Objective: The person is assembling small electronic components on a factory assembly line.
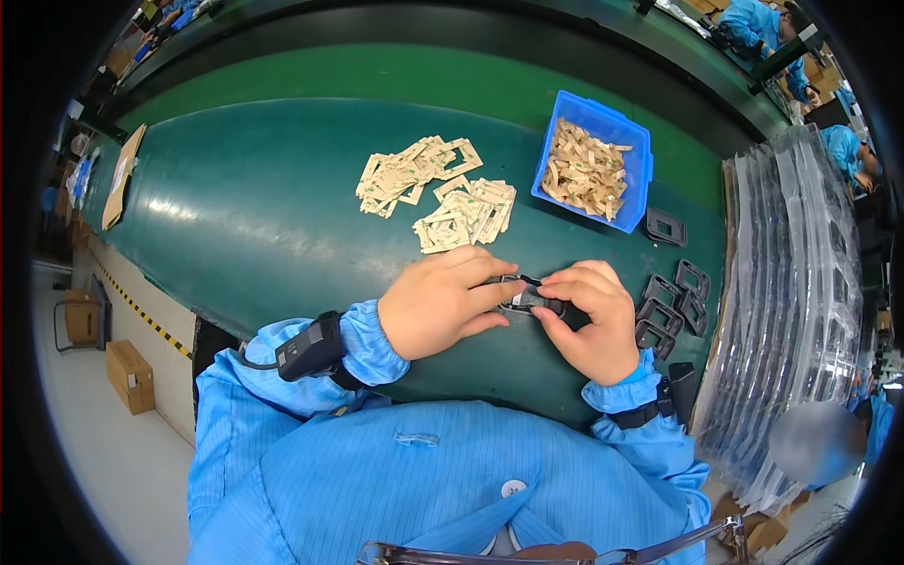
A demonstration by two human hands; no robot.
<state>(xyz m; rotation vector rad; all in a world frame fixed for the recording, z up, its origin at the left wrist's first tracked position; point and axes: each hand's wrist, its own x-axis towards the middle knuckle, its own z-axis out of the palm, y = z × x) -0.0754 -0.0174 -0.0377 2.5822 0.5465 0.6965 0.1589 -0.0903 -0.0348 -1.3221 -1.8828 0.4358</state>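
Note:
Between both hands, just above the table in front of me, is a small black plastic frame [519, 298] with a greyish middle. My left hand [450, 298] grips its left side with fingertips and thumb. At its right side, my right hand [599, 315] pinches the edge between thumb and fingers. The fingers hide much of the part. Beyond my left hand lie two loose piles of beige rectangular adhesive frames, a farther pile [407, 175] and a nearer pile [468, 214], with green marks on them.
A blue bin [644, 179] full of tan paper strips [586, 171] stands at the far right. Several black frames [658, 327] lie right of my right hand, beside stacked clear plastic trays [791, 282]. Cardboard [122, 179] leans at the table's left end.

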